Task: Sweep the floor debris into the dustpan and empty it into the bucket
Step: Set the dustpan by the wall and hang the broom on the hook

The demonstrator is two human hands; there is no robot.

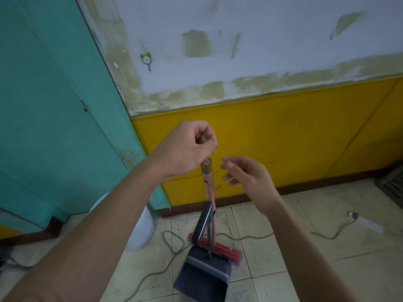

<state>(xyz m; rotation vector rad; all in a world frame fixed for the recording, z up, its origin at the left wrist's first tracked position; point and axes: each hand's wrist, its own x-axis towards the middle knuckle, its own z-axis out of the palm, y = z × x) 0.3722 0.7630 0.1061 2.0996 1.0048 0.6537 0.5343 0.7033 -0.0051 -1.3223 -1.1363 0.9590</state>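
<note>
**Now, broom held by its hanging loop**

The left hand (189,147) pinches the string loop at the top of the broom (209,188). The right hand (246,177) hovers just beside it, fingers loose and empty. The red bristles and the dark dustpan (205,273) are clipped together low at the floor's (283,258) wall edge, with the white bucket (141,227) to their left. Sweeping looks not yet begun, so the next move is probably to separate broom and pan.

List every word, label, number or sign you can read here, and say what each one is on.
No word or number can be read anywhere.
Wall hook: a smiley face only, no lettering.
Broom handle: dark printed marks, too blurred to read.
Broom head: one small pale mark, too small to read.
</note>
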